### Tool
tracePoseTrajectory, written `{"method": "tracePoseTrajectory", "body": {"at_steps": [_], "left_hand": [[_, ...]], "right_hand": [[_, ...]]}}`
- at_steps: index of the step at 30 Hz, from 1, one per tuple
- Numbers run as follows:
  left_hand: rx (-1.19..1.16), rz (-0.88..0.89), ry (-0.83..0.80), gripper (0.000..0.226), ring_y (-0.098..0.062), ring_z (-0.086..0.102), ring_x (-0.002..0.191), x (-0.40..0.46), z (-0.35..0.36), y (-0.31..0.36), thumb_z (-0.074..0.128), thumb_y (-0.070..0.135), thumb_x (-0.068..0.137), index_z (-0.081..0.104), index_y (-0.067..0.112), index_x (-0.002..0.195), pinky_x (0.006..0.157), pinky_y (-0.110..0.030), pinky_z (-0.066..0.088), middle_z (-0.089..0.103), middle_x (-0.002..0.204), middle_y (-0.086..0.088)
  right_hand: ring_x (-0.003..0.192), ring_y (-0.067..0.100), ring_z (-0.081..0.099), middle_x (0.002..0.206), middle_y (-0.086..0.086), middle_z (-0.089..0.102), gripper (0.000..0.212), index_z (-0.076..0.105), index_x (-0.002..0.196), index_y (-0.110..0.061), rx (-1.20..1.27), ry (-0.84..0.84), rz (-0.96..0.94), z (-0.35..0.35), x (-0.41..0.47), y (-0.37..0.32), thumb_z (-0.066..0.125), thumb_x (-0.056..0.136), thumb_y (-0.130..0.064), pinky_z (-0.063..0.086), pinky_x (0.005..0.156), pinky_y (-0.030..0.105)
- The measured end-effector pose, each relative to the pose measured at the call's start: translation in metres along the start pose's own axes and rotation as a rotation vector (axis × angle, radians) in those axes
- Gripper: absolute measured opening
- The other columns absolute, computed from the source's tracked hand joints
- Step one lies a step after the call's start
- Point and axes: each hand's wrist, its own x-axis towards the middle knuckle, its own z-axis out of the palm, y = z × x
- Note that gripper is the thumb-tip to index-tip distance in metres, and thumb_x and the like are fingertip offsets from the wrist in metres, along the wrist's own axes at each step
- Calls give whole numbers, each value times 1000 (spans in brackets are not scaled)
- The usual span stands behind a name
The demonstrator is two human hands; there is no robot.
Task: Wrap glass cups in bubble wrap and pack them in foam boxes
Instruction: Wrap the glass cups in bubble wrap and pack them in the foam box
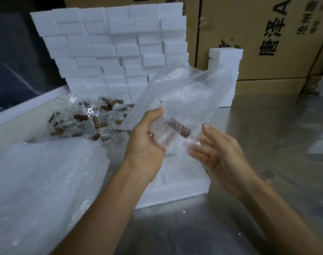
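My left hand (147,142) grips a glass cup with a brown wooden handle (179,128), which lies inside a sheet of bubble wrap (184,92) that rises up and to the right. My right hand (217,153) is beside the cup's right end, fingers straight and spread, their tips touching the wrap. Below both hands lies an open white foam box (177,188) on the steel table. A heap of bare glass cups with brown handles (90,118) sits at the left behind the hands.
A thick stack of bubble wrap sheets (46,181) fills the near left. A wall of stacked white foam boxes (111,48) stands at the back, a shorter stack (225,74) to its right. Brown cartons (258,37) line the back right. The steel table (267,126) extends right.
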Motion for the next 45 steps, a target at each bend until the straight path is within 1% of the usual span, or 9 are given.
{"method": "tracePoseTrajectory", "body": {"at_steps": [3,6,14,21,26,29,35,39,45], "left_hand": [[79,-19,-12,60,-41,55,126,-9,3,-15,78,14,69,62,-6,123,112,-53,39,59,132,-26],[173,-4,-30,43,-27,69,107,-12,1,-21,81,14,60,73,6,102,91,-36,56,73,108,-15],[457,-70,-157,71,-22,71,103,-14,-12,-20,92,16,59,62,14,124,93,-40,54,75,111,-5],[546,-84,-81,83,-13,65,115,-13,-3,-17,83,62,58,60,30,131,92,-46,56,70,122,11],[588,-4,-68,47,-14,70,107,-10,-3,-15,79,55,74,72,30,113,94,-42,53,74,112,9],[587,73,45,18,-10,73,91,-7,-3,-17,71,41,89,76,26,96,71,-24,58,77,99,7],[542,235,206,28,7,69,73,-1,-6,-20,60,38,97,75,23,78,54,-6,48,75,79,16],[583,270,273,30,10,63,83,4,-16,-18,56,47,96,74,24,92,78,-11,49,70,83,26],[560,277,252,22,26,52,97,3,-23,-11,49,48,98,68,40,108,82,-6,39,64,95,39]], "right_hand": [[105,30,71,118,14,72,44,66,118,-4,-23,-83,-12,6,-6,3,71,88,-35,59,87,36],[106,37,69,116,26,69,45,65,117,5,3,39,-28,6,-6,2,70,85,-27,57,93,48],[51,3,56,54,-9,61,28,65,66,-15,-241,234,-283,2,-5,2,67,94,-13,46,50,19],[54,9,55,56,-3,61,29,65,62,-15,-281,270,-352,0,-3,5,73,90,-17,47,50,25],[56,18,45,58,6,49,41,52,58,-3,-259,272,-312,2,-2,9,71,91,-17,39,51,30],[52,14,35,53,-1,39,46,44,54,-13,-260,249,-320,5,-3,12,70,92,-14,32,49,26],[48,9,43,47,-10,47,48,52,49,-21,-352,177,-318,6,-4,14,70,93,-21,38,49,22],[57,18,50,50,-9,52,37,63,65,-13,-375,162,-297,5,-4,11,63,98,-31,52,61,39],[46,2,44,57,-16,54,13,59,97,-24,-416,282,-347,-3,-2,11,59,99,-37,36,44,15]]}}
